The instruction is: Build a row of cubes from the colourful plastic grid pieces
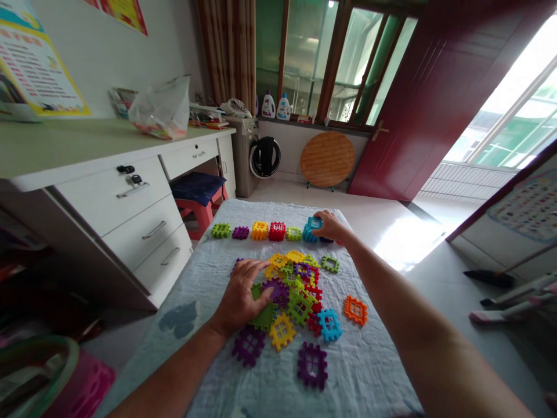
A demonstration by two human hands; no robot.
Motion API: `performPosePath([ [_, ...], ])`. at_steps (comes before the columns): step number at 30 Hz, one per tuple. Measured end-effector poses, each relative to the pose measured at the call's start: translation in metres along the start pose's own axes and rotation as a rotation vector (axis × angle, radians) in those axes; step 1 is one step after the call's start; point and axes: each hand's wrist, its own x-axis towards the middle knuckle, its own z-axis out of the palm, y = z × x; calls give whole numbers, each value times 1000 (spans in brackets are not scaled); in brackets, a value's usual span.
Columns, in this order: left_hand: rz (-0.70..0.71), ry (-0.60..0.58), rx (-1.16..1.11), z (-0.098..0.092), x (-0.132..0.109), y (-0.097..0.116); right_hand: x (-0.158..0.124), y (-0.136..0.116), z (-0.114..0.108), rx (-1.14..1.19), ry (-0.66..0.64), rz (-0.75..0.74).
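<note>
On the pale-blue, cloth-covered surface [204,278], the left hand [238,296] has its fingers spread over a pile of multicoloured notched plastic tiles [300,297], while at far right the fingers of the right hand [329,225] pinch a blue notched plastic block [309,231]. Far left, on a white drawered desk [65,139], a translucent plastic bag [161,107] holds reddish things; a pink plastic basket [93,374] stands near left.

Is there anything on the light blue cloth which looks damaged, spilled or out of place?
Nothing stands out as damaged. The loose pieces lie jumbled, with the orange piece apart at the right.
</note>
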Motion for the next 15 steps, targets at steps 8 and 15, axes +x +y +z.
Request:
performPosePath([
  [8,-14,-4,-35,-3,-1,-2,28,18,6,-84,-193,-60],
  [15,-19,-3,-19,-5,-1,-1,29,18,6,-87,-235,-37],
])
